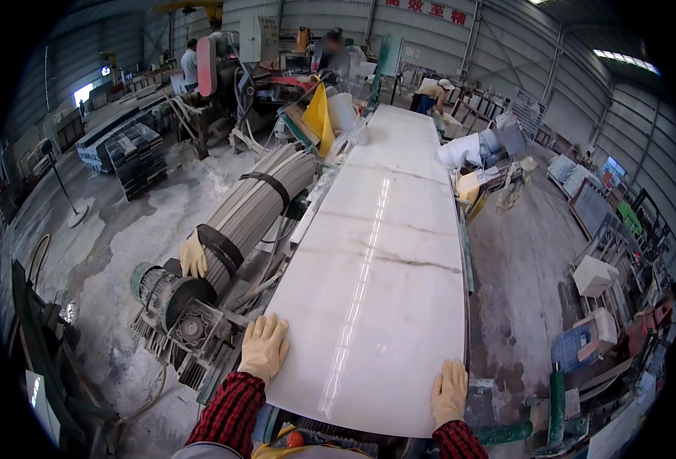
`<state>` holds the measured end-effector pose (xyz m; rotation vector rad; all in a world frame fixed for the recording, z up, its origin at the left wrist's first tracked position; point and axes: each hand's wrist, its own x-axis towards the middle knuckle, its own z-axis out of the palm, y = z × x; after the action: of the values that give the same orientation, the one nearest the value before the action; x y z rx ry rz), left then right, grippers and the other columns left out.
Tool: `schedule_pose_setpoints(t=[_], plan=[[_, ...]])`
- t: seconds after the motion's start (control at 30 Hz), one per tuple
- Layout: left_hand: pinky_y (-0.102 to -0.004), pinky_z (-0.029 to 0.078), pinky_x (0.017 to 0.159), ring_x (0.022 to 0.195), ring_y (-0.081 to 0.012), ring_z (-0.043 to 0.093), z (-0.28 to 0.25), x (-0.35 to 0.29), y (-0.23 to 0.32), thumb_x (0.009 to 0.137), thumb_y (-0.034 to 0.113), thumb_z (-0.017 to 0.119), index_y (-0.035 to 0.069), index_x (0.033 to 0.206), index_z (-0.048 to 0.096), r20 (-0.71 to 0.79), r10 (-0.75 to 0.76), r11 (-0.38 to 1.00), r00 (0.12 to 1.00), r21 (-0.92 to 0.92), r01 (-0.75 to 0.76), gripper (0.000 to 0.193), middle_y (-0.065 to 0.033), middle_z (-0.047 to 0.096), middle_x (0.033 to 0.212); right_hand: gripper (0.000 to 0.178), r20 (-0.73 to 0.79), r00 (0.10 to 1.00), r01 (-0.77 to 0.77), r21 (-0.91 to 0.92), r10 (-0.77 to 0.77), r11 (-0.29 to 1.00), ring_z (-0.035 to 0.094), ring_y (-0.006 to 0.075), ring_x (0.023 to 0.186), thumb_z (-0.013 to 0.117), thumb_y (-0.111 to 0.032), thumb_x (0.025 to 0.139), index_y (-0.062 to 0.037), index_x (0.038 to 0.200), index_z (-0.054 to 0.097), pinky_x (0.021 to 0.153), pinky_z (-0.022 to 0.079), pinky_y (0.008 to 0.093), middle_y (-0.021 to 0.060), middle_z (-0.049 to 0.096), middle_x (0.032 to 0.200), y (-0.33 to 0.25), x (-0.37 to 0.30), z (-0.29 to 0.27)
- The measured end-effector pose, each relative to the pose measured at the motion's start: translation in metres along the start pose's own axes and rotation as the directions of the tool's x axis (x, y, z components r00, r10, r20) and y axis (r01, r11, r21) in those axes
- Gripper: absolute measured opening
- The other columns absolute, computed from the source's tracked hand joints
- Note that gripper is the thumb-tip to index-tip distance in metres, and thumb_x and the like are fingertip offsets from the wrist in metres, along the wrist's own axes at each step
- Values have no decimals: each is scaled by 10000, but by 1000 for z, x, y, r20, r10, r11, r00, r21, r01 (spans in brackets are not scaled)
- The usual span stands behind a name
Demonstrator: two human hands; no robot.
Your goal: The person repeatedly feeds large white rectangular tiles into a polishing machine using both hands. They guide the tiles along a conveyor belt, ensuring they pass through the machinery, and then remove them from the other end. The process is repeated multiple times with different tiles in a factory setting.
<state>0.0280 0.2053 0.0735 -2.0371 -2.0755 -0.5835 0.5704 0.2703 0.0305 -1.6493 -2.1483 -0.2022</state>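
A long, polished white stone slab (368, 321) with brownish veins lies flat in front of me and stretches away into the distance. My left hand (264, 348), in a cream rubber glove, rests on the slab's near left edge with its fingers stretched forward. At the near right edge, my right hand (450, 390) wears the same kind of glove, its fingers extended and close together along the rim. Neither hand is wrapped round anything. Red-and-black checked sleeves cover both forearms.
Left of the slab lies a ribbed grey bundle (273, 180) with black straps, a loose glove (193, 255) and a motor (171, 298). A yellow sheet (321, 121) stands farther up. Beyond the far right edge a person (432, 96) bends over. Green pipes (506, 434) lie at lower right.
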Motion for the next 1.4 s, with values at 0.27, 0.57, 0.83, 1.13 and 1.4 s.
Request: schedule_pose_setpoints(t=[0.27, 0.57, 0.83, 1.13, 1.4], plan=[[-613, 449, 1311, 1543, -435, 570, 8, 12, -5, 1140, 304, 714, 110, 1590, 671, -8, 15, 1000, 1000, 10, -15, 492, -198, 658, 1659, 505, 36, 999, -32, 16, 31, 999, 540, 540, 1636, 653, -186, 1173, 26, 1631, 668, 1434, 398, 624, 325, 619, 1734, 1, 6, -1], [-613, 446, 1326, 1544, -418, 589, 13, 28, -10, 1143, 303, 718, 119, 1584, 671, -4, 5, 1000, 1000, -15, -5, 480, -177, 666, 1665, 463, -4, 1000, -22, 42, 22, 999, 583, 559, 1557, 666, -134, 1148, 24, 1583, 684, 1368, 462, 633, 330, 640, 1654, -3, 21, -4], [-607, 443, 1334, 1561, -403, 588, 19, 47, -15, 1148, 297, 724, 132, 1596, 656, 30, -9, 1000, 1000, -20, 9, 483, -170, 659, 1676, 442, -63, 998, 12, 47, -9, 999, 612, 580, 1493, 669, -103, 1132, 39, 1550, 693, 1319, 483, 659, 342, 653, 1610, 8, 37, 11], [-623, 446, 1335, 1604, -392, 570, 28, 59, -21, 1154, 301, 726, 141, 1610, 645, 54, -23, 1000, 998, 0, 23, 491, -159, 639, 1711, 419, -91, 995, 48, 23, -46, 999, 606, 571, 1521, 670, -92, 1141, 38, 1539, 690, 1335, 479, 657, 335, 660, 1618, 18, 52, 25], [-625, 439, 1340, 1643, -396, 562, 36, 61, -27, 1136, 281, 755, 136, 1622, 653, 109, -35, 999, 993, -7, 35, 517, -166, 639, 1749, 381, -68, 998, 19, 50, -16, 999, 630, 517, 1488, 680, -85, 1118, 25, 1482, 694, 1295, 521, 596, 276, 679, 1567, 6, 66, 7]])
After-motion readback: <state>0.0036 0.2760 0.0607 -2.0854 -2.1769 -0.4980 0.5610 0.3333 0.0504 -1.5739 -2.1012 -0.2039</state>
